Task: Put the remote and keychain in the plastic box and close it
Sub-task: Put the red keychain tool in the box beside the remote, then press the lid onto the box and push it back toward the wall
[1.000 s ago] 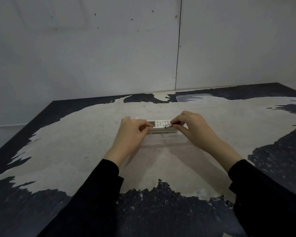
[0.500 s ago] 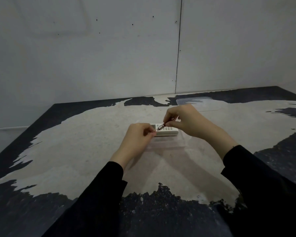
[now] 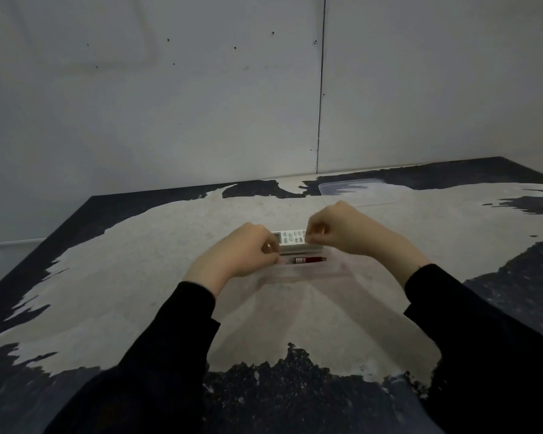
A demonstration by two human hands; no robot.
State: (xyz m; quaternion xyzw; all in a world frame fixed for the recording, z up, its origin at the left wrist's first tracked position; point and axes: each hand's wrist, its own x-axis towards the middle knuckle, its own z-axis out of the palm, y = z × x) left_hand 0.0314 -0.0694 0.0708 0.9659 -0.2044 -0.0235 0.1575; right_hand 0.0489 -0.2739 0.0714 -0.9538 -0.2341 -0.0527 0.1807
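A clear plastic box (image 3: 314, 272) stands open on the table's middle. Inside it, along the far wall, lies the white remote (image 3: 290, 238), buttons up. In front of the remote, on the box's floor, rests the red keychain (image 3: 308, 260), lying sideways. My left hand (image 3: 242, 252) pinches the box's left end, its fingertips close to the keychain's left tip. My right hand (image 3: 342, 230) hovers over the remote's right end with loosely curled fingers and nothing in them.
The box's clear lid (image 3: 351, 187) lies flat at the back of the table, right of centre, near the wall. The table (image 3: 138, 277) is pale with dark worn patches; its left edge drops off. Black sleeves cover both forearms.
My right hand carried the keychain over the remote, let it go into the box, and has lifted slightly. The left hand has stayed at the box's left end.
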